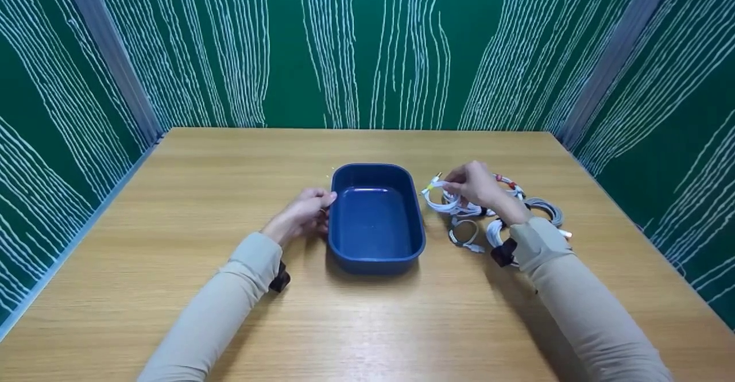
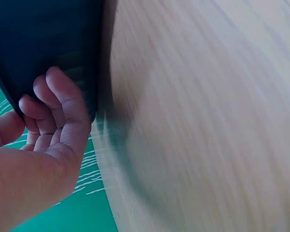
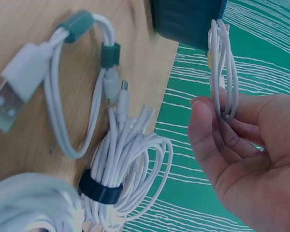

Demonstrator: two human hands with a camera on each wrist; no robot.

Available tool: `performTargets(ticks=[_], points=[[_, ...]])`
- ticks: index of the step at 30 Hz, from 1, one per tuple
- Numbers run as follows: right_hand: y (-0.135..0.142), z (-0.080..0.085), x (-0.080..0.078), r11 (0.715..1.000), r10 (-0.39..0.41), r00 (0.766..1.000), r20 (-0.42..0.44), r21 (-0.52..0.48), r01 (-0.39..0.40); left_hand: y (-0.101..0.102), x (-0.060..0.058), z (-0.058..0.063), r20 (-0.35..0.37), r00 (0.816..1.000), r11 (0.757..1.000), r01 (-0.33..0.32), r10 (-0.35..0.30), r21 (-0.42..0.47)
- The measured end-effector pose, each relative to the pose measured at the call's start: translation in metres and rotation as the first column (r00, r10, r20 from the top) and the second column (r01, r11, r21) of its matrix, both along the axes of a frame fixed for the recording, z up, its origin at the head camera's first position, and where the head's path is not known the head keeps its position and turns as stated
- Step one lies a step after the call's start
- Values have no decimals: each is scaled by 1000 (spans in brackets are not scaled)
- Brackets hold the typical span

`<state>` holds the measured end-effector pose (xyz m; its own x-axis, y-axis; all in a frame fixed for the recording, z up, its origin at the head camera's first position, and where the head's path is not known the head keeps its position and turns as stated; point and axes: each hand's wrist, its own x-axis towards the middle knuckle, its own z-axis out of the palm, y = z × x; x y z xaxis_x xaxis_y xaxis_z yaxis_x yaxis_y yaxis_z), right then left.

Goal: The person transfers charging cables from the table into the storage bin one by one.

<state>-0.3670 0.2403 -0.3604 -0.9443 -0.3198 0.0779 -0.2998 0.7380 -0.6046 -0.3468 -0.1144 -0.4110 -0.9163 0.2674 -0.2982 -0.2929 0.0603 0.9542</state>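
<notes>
My left hand (image 1: 304,211) grips the left rim of an empty dark blue bin (image 1: 376,224) standing on the table. In the left wrist view its thumb is at the rim and its fingers (image 2: 63,92) lie against the outer wall. To the right of the bin, my right hand (image 1: 474,185) pinches a thin white coiled cable (image 3: 236,79) between thumb and fingers. A yellow tie (image 1: 428,188) binds that coil. It hangs above the other cables, close to the bin's right side in the head view.
Several coiled cables lie under and around my right hand: a small white USB cable (image 3: 58,96) with green ties, a white bundle (image 3: 130,159) with a black strap, a grey coil (image 1: 548,208) and one with red ties (image 1: 508,182). Green, white-streaked walls (image 1: 373,49) enclose the wooden table (image 1: 172,244).
</notes>
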Motion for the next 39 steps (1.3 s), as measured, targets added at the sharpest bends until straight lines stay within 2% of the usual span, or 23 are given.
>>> performTargets(ticks=[3,10,14,31,39], points=[[-4,0,0,1000,4,1000,0,-4,-4,0,-1,-1,-2,1000,1000,0,0,-4],[-12,0,-2,1000,23,999,-49,-15,-24,3,8,10,5,1000,1000,1,-1,-4],[-15,0,-3,1000,17,999,-46,-11,-17,3,10,13,14,1000,1000,-11,12,-3],[-21,5,-2,1000,14,1000,-23,-20,-14,3,11,13,11,1000,1000,-7,7,-26],[-31,4,-3,997,34,999,-17,-74,-35,1,11,12,1,1000,1000,8,-8,-5]])
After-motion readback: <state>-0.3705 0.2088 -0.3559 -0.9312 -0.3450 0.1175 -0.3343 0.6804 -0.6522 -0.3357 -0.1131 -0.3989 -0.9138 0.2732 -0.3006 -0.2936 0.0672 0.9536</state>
